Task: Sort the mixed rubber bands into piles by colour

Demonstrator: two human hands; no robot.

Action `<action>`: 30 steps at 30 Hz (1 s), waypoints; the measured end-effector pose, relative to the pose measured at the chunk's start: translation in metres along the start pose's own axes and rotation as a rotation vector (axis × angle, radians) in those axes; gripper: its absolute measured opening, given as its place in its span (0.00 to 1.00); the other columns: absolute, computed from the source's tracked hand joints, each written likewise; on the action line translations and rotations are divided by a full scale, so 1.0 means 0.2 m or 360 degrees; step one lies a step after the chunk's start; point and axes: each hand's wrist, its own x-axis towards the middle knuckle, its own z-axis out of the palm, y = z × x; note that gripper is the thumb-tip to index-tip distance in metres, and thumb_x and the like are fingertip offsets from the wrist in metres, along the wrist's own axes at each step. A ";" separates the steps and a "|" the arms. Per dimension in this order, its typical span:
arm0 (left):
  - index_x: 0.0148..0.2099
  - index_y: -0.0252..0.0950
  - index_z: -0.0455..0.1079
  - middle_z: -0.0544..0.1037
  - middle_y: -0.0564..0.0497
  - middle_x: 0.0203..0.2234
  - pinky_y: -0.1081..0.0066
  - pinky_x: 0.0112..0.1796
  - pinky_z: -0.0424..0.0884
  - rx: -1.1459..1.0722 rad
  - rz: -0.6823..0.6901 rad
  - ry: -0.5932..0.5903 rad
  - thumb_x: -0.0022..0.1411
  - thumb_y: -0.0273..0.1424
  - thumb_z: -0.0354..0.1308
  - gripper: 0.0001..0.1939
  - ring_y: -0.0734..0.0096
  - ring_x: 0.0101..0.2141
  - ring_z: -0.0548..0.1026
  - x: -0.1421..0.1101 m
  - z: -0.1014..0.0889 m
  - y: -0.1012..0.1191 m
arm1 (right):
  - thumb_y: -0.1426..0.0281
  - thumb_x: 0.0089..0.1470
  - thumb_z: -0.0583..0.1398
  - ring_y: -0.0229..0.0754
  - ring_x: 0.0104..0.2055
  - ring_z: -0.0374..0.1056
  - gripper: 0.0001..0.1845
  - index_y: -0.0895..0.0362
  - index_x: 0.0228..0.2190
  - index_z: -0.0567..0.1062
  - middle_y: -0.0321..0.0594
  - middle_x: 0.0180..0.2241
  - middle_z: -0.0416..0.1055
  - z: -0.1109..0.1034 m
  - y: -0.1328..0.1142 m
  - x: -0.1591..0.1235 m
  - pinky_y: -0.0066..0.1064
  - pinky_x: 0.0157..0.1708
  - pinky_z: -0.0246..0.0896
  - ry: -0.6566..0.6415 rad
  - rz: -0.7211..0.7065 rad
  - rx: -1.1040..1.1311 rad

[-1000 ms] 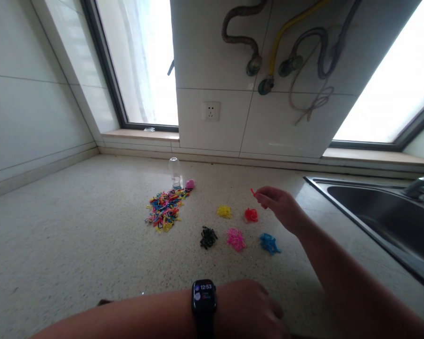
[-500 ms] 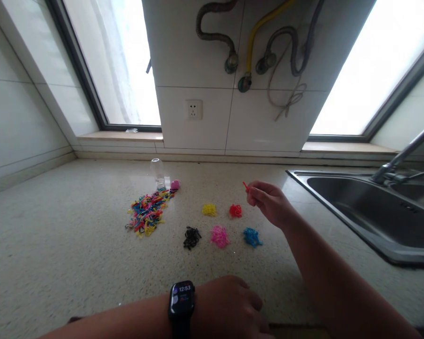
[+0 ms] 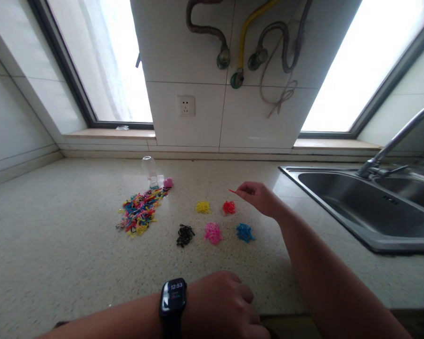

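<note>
Between thumb and fingertips my right hand pinches a red rubber band, held above and just right of the red rubber band pile. Close by lie a yellow pile, a pink pile, a blue pile and a black pile. A larger heap of mixed-colour rubber bands spreads to the left. My left hand, with a black watch on its wrist, rests curled at the counter's front edge; no object shows in it, and its fingertips are partly hidden.
Behind the mixed heap a clear plastic bottle stands beside a small pink cap. A steel sink with a faucet is set into the counter at right. Pipes and a socket are on the wall behind.
My right hand has moved left, toward the red pile, and the red rubber band it holds now points left. The view has shifted slightly; my left hand stays by the counter edge.
</note>
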 end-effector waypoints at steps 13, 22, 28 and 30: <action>0.36 0.37 0.67 0.72 0.58 0.22 0.66 0.23 0.58 -0.0012 -0.0005 0.0012 0.67 0.31 0.54 0.06 0.69 0.27 0.66 0.01 0.00 0.00 | 0.64 0.54 0.59 0.39 0.30 0.69 0.10 0.54 0.30 0.79 0.39 0.29 0.78 -0.02 0.07 -0.01 0.30 0.29 0.54 -0.0399 0.0040 -0.0856; 0.35 0.37 0.66 0.70 0.58 0.21 0.67 0.22 0.56 -0.0003 0.0010 0.0048 0.67 0.30 0.54 0.06 0.69 0.26 0.66 0.00 0.01 0.00 | 0.64 0.52 0.60 0.38 0.26 0.66 0.10 0.55 0.26 0.79 0.40 0.25 0.76 -0.01 0.06 -0.02 0.31 0.27 0.52 -0.0494 0.0050 -0.0797; 0.35 0.37 0.66 0.71 0.58 0.21 0.67 0.22 0.56 0.0000 -0.0002 0.0045 0.66 0.30 0.56 0.05 0.69 0.26 0.66 0.00 0.01 0.00 | 0.63 0.52 0.60 0.37 0.24 0.63 0.11 0.56 0.25 0.78 0.38 0.22 0.73 0.00 0.05 -0.03 0.30 0.25 0.50 -0.0530 0.0013 -0.0701; 0.35 0.37 0.66 0.71 0.58 0.21 0.67 0.22 0.57 -0.0004 -0.0001 0.0051 0.66 0.30 0.55 0.05 0.69 0.26 0.66 0.01 0.00 0.00 | 0.65 0.53 0.59 0.36 0.24 0.62 0.11 0.57 0.25 0.79 0.37 0.22 0.72 0.01 0.05 -0.03 0.30 0.25 0.49 -0.0565 -0.0013 -0.0664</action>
